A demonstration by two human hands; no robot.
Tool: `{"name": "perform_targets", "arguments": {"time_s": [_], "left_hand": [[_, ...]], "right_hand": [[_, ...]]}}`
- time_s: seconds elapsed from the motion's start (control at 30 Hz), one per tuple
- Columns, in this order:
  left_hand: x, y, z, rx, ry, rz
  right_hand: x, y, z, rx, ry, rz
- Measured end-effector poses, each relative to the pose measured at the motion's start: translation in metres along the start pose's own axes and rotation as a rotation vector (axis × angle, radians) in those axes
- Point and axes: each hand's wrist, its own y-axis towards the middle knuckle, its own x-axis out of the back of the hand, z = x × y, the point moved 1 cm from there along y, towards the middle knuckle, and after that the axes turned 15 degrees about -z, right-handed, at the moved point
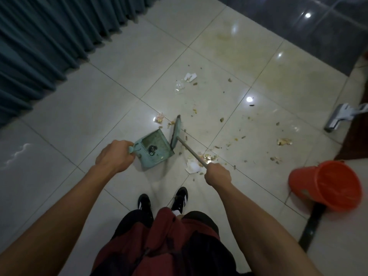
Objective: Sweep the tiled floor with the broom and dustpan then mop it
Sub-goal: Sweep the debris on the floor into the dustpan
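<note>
Tiled floor, pale and glossy, is the job, and it carries a scatter of crumbs, shell bits and torn paper running from centre out toward three o'clock. At the middle sits the green dustpan, mouth facing one o'clock, with a dark clump and a few bits already inside. The broom head stands just at the pan's open edge, its handle slanting down to four o'clock. The left hand grips the dustpan's handle; the right hand is clenched round the broom handle.

By my reckoning the sweeping step is in hand and far from done: most debris still lies beyond the pan, at one to four o'clock. The next move calls for reaching the broom past the far litter and drawing it into the pan's mouth. Mopping comes later; an orange bucket waits at four o'clock, and a pale mop-like head at three o'clock.
</note>
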Motion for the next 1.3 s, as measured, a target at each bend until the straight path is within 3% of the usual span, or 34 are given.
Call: {"name": "perform_targets", "arguments": {"time_s": [0.23, 0.47, 0.87, 1.07, 1.3], "left_hand": [[0.025, 0.031, 0.040, 0.043, -0.010, -0.047], [0.048, 0.092, 0.108, 0.106, -0.052, -0.038], [0.077, 0.228, 0.201, 0.159, -0.056, 0.056], [0.078, 0.257, 0.189, 0.105, -0.021, 0.087], [0.063, 0.254, 0.133, -0.017, 0.024, 0.087]], "right_hand": [[0.018, 0.024, 0.048, 0.041, 0.035, -0.022], [0.036, 0.080, 0.148, 0.070, 0.093, -0.018], [0.055, 0.184, 0.311, 0.015, 0.218, 0.142], [0.049, 0.182, 0.306, -0.018, 0.136, 0.122], [0.033, 0.157, 0.232, -0.110, 0.132, 0.126]]}}
